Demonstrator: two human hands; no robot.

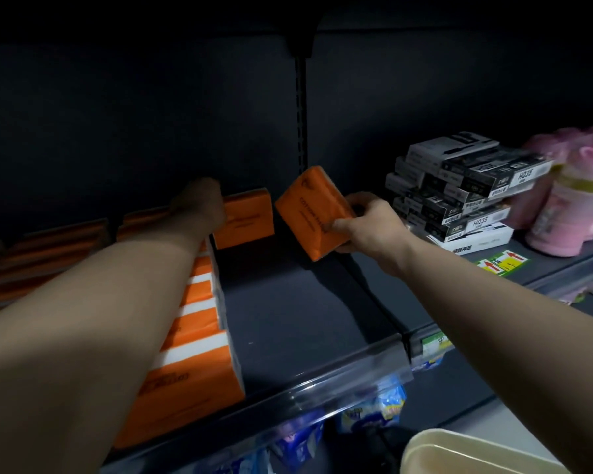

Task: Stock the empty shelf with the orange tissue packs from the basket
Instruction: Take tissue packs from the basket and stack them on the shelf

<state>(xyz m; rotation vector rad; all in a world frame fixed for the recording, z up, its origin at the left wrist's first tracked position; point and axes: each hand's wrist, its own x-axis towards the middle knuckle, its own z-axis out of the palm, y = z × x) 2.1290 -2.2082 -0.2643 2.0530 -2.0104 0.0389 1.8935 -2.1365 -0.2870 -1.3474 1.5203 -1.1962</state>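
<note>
My right hand (374,230), in the middle of the frame, holds one orange tissue pack (314,213). My thumb is on its front and my fingers curl round its right end. The pack is tilted and up in the air, above the bare part of the shelf (288,319).

My left hand (199,206) reaches to the dark back of the shelf. It touches the top left of a second pack (245,217) that stands there. My fingers are lost in the dark, so I cannot tell if they grip it or just rest on it.

A row of orange packs (199,336) lies at the left of the shelf. My left arm covers much of it, and the packs at the far left are blurry.

At the right is a stack of black and white boxes (459,189), with pink rolls (569,200) beside them, cut off by the edge. Only the cream rim of the basket (459,449) shows in the lower right corner. Blue packets (374,408) under the shelf are too blurry to read.
</note>
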